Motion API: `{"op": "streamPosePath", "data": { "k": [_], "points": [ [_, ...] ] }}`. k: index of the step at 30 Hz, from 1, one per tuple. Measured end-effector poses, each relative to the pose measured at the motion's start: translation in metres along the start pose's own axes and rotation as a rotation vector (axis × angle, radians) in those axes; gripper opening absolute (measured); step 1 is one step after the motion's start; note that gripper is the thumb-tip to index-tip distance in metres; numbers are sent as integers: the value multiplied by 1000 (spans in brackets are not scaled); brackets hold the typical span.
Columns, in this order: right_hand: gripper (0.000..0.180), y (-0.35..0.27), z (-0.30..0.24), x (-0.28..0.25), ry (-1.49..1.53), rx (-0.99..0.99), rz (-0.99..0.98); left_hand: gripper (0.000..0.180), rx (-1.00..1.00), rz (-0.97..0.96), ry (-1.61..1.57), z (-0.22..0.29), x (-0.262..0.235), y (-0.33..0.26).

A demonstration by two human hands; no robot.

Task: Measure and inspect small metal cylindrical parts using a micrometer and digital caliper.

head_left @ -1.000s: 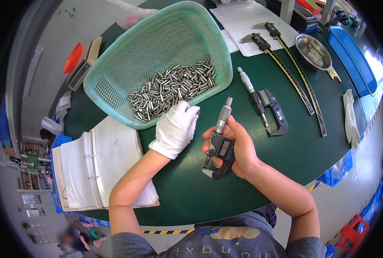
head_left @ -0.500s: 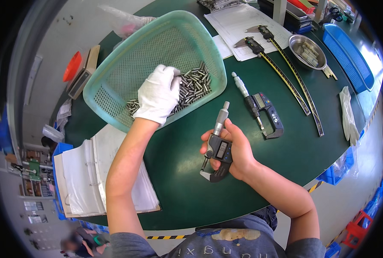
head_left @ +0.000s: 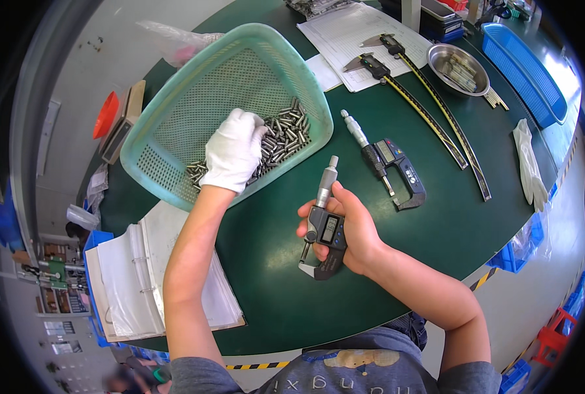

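My left hand (head_left: 233, 151), in a white glove, reaches into a green perforated plastic basket (head_left: 174, 98). Its fingers are curled together at a heap of small metal pins (head_left: 284, 136); whatever they pinch is hidden under the glove. Bare, my right hand (head_left: 361, 233) grips a digital micrometer (head_left: 325, 226) by its frame, thimble pointing up and away. Nothing shows between the micrometer's measuring faces. A second digital micrometer (head_left: 387, 157) lies on the green table just beyond my right hand.
Two digital calipers (head_left: 430, 105) lie right of the papers (head_left: 332, 39). Beyond them are a metal bowl (head_left: 459, 69) of small parts, a blue basket (head_left: 525, 72) and a white glove (head_left: 530, 164). An open binder (head_left: 174, 276) lies left; a scale (head_left: 125, 121) stands behind the green basket.
The whole view has shifted slightly. My left hand stays in the basket with its fingers curled, and my right hand keeps its hold on the micrometer.
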State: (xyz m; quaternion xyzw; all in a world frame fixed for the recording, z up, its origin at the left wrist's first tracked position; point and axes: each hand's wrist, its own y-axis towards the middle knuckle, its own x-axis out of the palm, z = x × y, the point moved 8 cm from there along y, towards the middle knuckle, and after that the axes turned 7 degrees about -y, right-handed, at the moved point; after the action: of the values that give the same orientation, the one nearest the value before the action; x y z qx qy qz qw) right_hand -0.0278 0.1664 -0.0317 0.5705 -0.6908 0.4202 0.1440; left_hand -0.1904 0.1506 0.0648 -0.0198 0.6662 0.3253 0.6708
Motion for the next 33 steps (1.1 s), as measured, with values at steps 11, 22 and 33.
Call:
{"op": "streamPosePath", "data": {
  "k": [11,22,33],
  "points": [
    [57,0,-19,-12,118,-130,77,15,-884,-286,-1889,40,35,-117],
    [55,1,-17,-14,218,-108,45,15,-880,-378,-1972,53,46,-141],
    [52,3,-16,-15,236,-86,28,13,-687,-352,-1751,52,38,-138]
  ]
}}
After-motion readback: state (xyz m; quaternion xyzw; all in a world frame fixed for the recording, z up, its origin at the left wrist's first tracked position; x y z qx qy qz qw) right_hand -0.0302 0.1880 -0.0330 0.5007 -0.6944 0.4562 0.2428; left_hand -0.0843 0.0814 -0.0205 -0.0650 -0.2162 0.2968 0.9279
